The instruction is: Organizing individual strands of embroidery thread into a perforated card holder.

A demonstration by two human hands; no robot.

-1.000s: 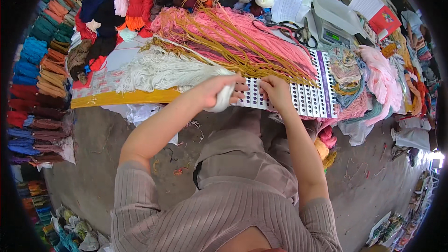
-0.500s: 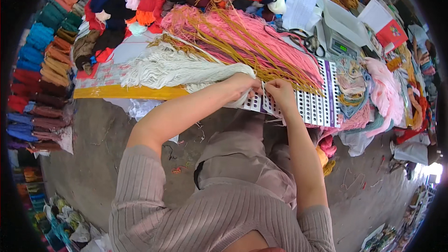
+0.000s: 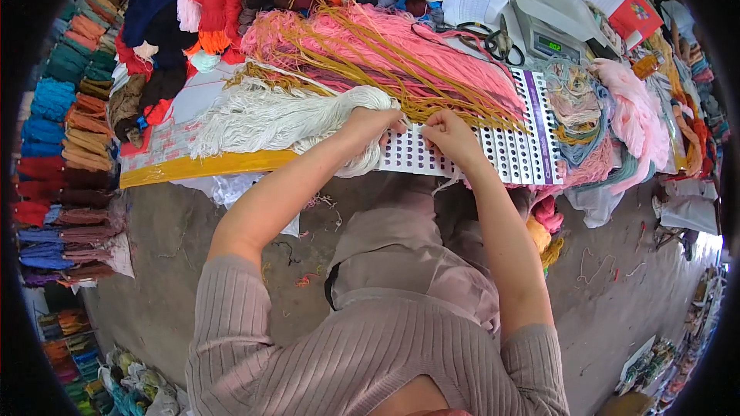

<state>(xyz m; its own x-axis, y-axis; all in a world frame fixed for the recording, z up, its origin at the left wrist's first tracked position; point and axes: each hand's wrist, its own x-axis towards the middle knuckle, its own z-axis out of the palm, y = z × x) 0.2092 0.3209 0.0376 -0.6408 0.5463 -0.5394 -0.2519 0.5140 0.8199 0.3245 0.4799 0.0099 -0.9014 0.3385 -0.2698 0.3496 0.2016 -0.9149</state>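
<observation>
I have the left hand at the right end of the white yarn, with its fingers curled around part of the bundle; some yarn bulges out on the far side of the hand and some hangs on the near side. The right hand is just to the right, thumb and fingertips pinched together over the punched card. I cannot tell whether a strand is between them.

The white yarn lies along the near edge of the table, its loose ends spread to the left. The card runs right from the left hand, with rows of holes and a purple band at its right end. On its far side, mustard strands cross pink yarn.

Farther right, I see scissors and a scale with a lit display. To the right of the card lie a multicoloured yarn tangle and a pale pink bundle. At far left, coloured skeins are stacked in rows beside the floor.
</observation>
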